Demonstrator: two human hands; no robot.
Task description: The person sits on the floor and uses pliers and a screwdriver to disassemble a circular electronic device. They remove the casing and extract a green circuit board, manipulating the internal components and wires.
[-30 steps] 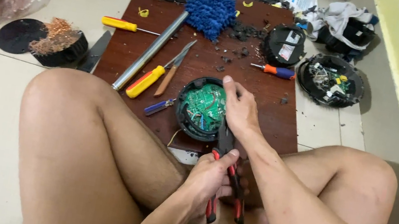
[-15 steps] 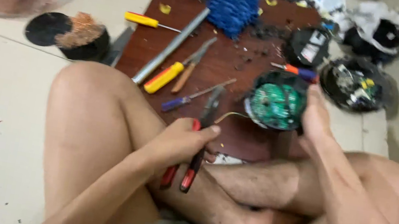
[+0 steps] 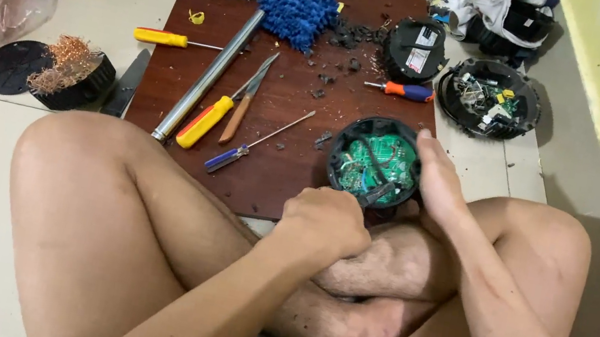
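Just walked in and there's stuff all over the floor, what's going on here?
A person sits cross-legged on the floor at a brown board. Their right hand steadies a round black housing with a green circuit board inside. The left hand is closed on a tool whose tip reaches into it. Screwdrivers, a metal tube and a blue mop head lie on the board.
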